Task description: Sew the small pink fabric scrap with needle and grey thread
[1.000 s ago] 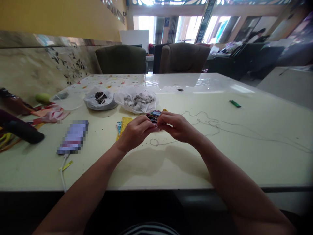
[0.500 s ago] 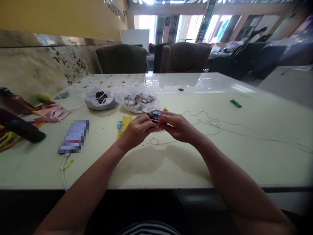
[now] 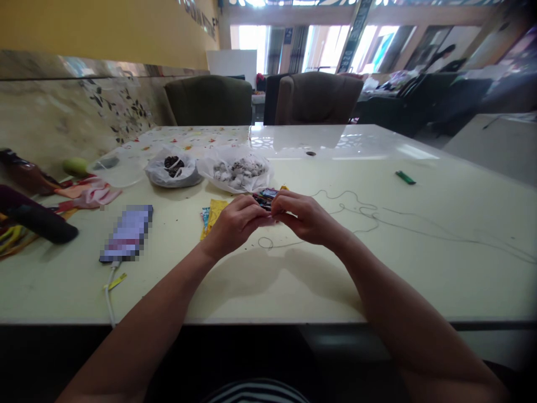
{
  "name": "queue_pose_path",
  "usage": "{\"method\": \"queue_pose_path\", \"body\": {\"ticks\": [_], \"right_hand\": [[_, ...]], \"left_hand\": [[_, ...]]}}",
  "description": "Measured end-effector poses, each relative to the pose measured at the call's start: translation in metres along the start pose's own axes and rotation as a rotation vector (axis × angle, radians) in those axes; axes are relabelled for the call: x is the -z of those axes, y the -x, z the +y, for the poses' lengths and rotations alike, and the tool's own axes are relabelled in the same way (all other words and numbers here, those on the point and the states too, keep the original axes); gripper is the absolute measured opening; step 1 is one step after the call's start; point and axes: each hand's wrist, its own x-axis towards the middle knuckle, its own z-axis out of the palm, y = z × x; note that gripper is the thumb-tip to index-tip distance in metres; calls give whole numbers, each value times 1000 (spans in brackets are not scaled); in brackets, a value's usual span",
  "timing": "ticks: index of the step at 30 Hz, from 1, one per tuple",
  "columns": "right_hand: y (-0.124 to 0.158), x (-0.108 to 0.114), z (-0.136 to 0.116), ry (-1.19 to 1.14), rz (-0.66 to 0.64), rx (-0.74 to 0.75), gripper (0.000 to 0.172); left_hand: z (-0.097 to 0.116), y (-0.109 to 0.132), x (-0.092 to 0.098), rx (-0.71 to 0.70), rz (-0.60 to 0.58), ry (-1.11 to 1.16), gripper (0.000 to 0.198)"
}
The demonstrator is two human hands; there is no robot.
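My left hand point(image 3: 235, 224) and my right hand point(image 3: 305, 216) meet fingertip to fingertip just above the table point(image 3: 293, 280), pinching something small that the fingers hide. A thin string point(image 3: 356, 215) runs from between them, loops below the hands and trails off to the right across the table. Just behind the fingers lies a dark, colourful small packet point(image 3: 265, 197). A yellow wrapper point(image 3: 213, 214) lies beside my left hand.
Two open plastic bags hold beads: dark ones point(image 3: 173, 167) and pale ones point(image 3: 237, 170). A clear tub point(image 3: 115, 168), a phone on a cable point(image 3: 127, 232), pink cloth point(image 3: 94, 196) and a dark roll point(image 3: 37, 221) lie left. A green lighter point(image 3: 404, 177) lies far right. Armchairs stand behind.
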Motion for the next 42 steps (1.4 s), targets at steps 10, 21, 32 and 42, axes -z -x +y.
{"method": "queue_pose_path", "body": {"ticks": [10,21,32,42], "right_hand": [[0,-6,4,53,9,56,16],[1,-2,2,62,16,44,16],[-1,-4,0,37,50,17,15],[-1,-3,0,59,35,28,16]], "left_hand": [[-6,2,2,0,-56,-153,17],[-1,0,6,105,-47,108,16],[-3,4,2,258,-8,236,15],[-5,1,8,680,70,607,31]]}}
